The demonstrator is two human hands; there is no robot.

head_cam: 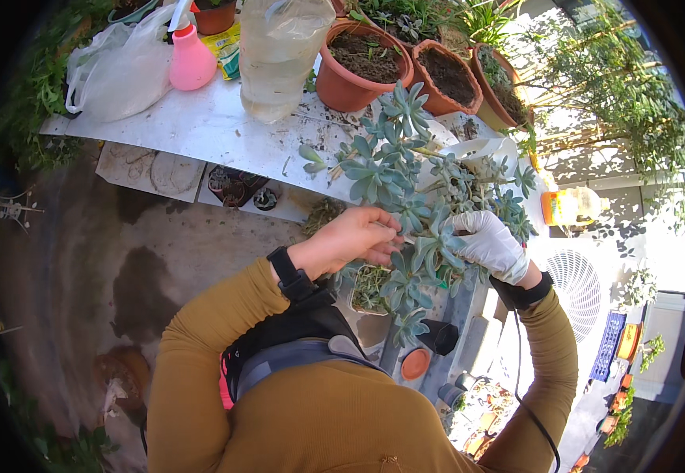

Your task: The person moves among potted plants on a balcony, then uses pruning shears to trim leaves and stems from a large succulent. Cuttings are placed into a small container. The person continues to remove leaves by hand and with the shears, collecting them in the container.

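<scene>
A large trailing succulent with blue-green rosettes spreads over the table's near right edge, and several of its stems hang down in front of me. My left hand, bare, has its fingers curled beside the hanging rosettes. Leaves overlap its fingertips, so whether it grips one cannot be made out. On the other side of the same rosettes, my right hand wears a thin white glove. Its fingers are closed on the succulent, with the tips partly behind leaves. Behind the plant shows part of a white container.
The white table holds a pink spray bottle, a plastic bag, a large water bottle and a terracotta-coloured pot of soil. A yellow-labelled bottle and a white fan-like grille are at right.
</scene>
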